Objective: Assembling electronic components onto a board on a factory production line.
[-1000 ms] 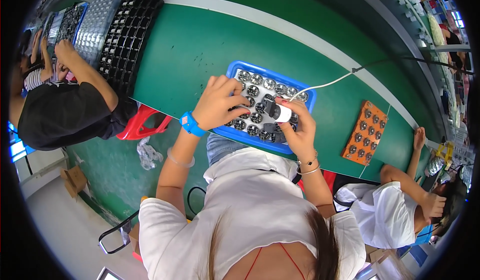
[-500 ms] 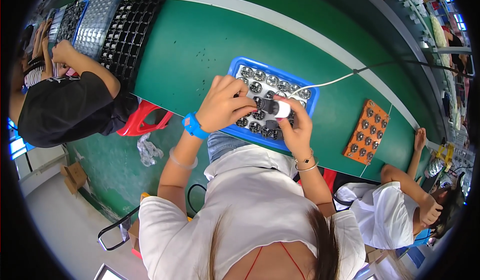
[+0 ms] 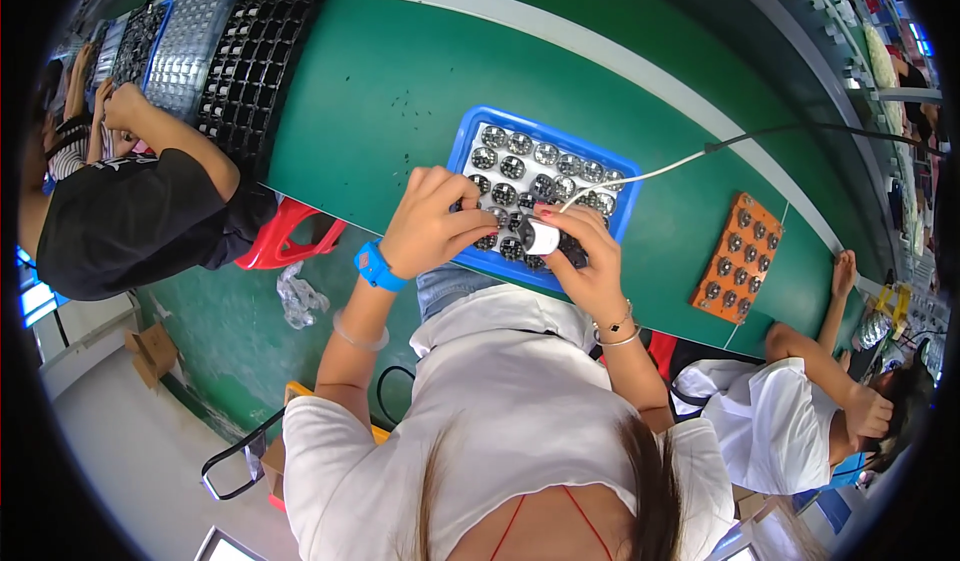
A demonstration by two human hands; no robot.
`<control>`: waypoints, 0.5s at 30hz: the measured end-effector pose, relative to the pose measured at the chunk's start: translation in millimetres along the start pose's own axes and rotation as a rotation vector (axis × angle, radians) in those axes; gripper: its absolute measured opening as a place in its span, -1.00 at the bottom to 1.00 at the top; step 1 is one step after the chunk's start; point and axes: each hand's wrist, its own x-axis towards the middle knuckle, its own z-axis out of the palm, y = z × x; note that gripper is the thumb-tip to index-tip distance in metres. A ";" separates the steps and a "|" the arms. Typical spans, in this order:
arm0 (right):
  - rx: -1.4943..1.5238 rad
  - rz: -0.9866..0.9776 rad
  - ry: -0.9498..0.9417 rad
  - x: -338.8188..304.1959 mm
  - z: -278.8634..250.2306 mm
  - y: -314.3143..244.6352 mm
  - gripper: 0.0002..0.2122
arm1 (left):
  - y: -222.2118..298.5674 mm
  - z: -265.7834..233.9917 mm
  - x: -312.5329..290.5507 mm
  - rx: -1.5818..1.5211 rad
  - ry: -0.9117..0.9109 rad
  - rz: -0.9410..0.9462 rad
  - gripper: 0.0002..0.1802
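Observation:
A blue tray [image 3: 462, 139] with a white lining lies in front of me, holding several round, shiny black parts [image 3: 512, 167] in rows. Over its near side, my right hand [image 3: 592, 261] grips a white-and-black cylindrical device [image 3: 541, 237] between thumb and fingers, its white end toward me. A white cable [image 3: 640, 174] runs in from the right to that hand; where it joins is hidden. My left hand [image 3: 432, 223] is at the tray's left side, thumb and fingers curled together near the device. What lies between those fingertips is too small to make out.
An orange board [image 3: 738, 259] with similar round parts lies on the green table [image 3: 350, 111] to the right. Black trays [image 3: 262, 71] stand at the far left. Tiny dark bits are scattered on the table. Co-workers sit on both sides, beside a red stool [image 3: 290, 236].
My right hand has lowered and tilted the device toward me and left. My left hand has shifted slightly left and away from the device's dark end.

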 end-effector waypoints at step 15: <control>0.503 0.262 0.305 -16.4 10.2 2.4 -0.69 | -3.3 4.1 -3.0 0.001 -0.081 -0.013 -0.82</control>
